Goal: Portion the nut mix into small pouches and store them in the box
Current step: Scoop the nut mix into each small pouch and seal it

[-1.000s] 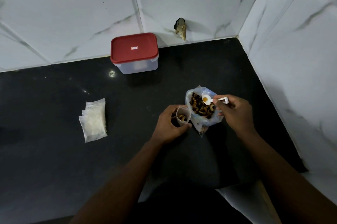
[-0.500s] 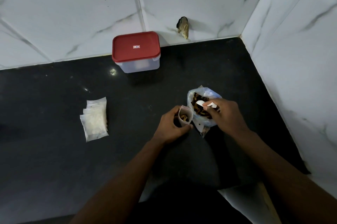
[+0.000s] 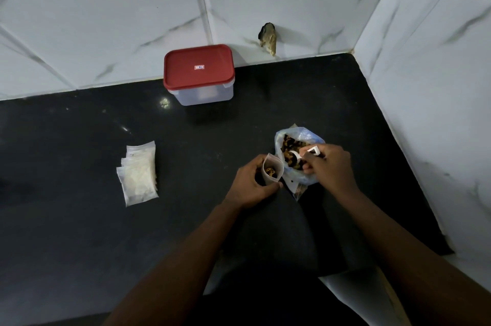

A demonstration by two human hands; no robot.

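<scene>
Nut mix [image 3: 292, 151] fills the open plastic bag [image 3: 305, 177]; right hand [image 3: 329, 166] fingers pinch a white scoop [image 3: 297, 157] inside, left hand [image 3: 252, 183] fingers grip a partly filled pouch [image 3: 272, 170]; red-lidded box [image 3: 199, 74] stays closed.

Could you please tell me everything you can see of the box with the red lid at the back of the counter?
The box is a rectangular container with rounded corners, its body of cloudy, see-through plastic. A glossy red lid sits closed on top, bearing a small label near its middle. It stands upright on the black counter, next to the tiled wall, left of the corner. Something pale shows dimly through its front wall, too blurred to identify. Neither hand touches it; nothing else rests against it.
</scene>
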